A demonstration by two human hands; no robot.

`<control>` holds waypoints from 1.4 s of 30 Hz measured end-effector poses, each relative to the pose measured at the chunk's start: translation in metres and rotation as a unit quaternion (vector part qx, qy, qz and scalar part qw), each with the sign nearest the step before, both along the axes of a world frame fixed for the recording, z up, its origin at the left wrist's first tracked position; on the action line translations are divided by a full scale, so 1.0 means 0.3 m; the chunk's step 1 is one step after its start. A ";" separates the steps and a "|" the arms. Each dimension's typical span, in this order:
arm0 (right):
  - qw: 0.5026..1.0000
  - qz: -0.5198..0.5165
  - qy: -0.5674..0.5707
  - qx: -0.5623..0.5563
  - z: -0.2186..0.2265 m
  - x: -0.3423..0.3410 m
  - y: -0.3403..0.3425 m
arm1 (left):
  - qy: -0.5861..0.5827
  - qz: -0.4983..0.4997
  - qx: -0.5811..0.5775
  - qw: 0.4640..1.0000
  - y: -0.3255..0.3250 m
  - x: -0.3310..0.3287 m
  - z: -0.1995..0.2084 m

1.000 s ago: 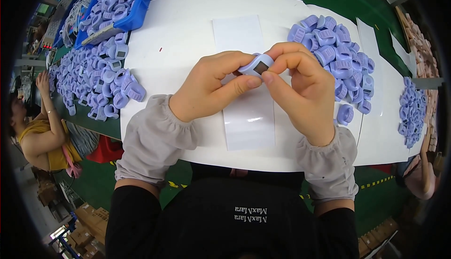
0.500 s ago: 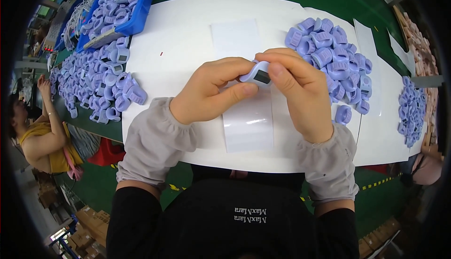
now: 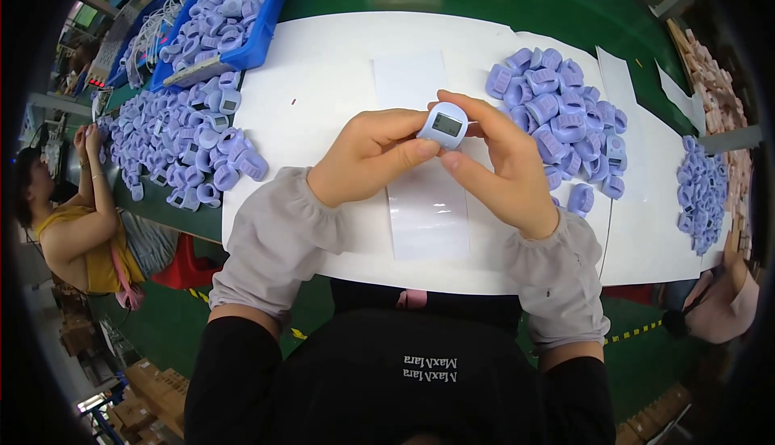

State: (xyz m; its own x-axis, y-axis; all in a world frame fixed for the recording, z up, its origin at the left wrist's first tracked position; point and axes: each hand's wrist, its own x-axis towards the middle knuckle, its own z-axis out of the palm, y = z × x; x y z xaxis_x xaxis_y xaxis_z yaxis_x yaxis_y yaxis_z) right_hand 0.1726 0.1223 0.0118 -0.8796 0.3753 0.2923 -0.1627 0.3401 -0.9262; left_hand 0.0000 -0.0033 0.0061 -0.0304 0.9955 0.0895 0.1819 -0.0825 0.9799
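A small lavender plastic device (image 3: 442,126) with a grey display on its face is between my hands, over the white table. My left hand (image 3: 359,158) pinches its left side between thumb and fingers. My right hand (image 3: 508,162) closes round the other side, with a fingertip at its top edge and the thumb at its lower edge. The display faces up with dark marks on it. Below the hands lies a clear, shiny sheet (image 3: 428,231) on the white paper (image 3: 323,57).
A large heap of similar lavender devices (image 3: 182,142) spreads at the left, below a blue bin (image 3: 258,41) full of them. Another heap (image 3: 569,114) lies right of my hands, and a further one (image 3: 701,191) at the far right. Co-workers (image 3: 77,235) sit at both sides.
The device has been turned so its display now faces up towards me. My right thumb has dropped from the display to its lower edge. The whole view has shifted slightly.
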 end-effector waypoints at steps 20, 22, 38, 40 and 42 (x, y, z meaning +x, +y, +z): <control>0.815 -0.419 -0.188 0.354 0.069 0.350 0.273 | 0.561 0.447 -0.065 0.694 -0.295 -0.469 0.076; 0.808 -0.414 -0.171 0.383 0.045 0.349 0.288 | 0.565 0.437 -0.217 0.666 -0.330 -0.518 0.075; 0.983 -0.078 0.061 0.152 0.031 -0.045 0.034 | -0.016 0.194 0.160 0.968 0.034 0.034 0.069; 0.993 -0.093 0.053 0.051 0.010 -0.044 0.026 | -0.074 0.197 0.131 0.969 0.060 0.058 0.013; 0.996 -0.083 0.039 0.009 -0.008 -0.051 0.008 | -0.094 0.206 0.109 0.968 0.074 0.061 -0.015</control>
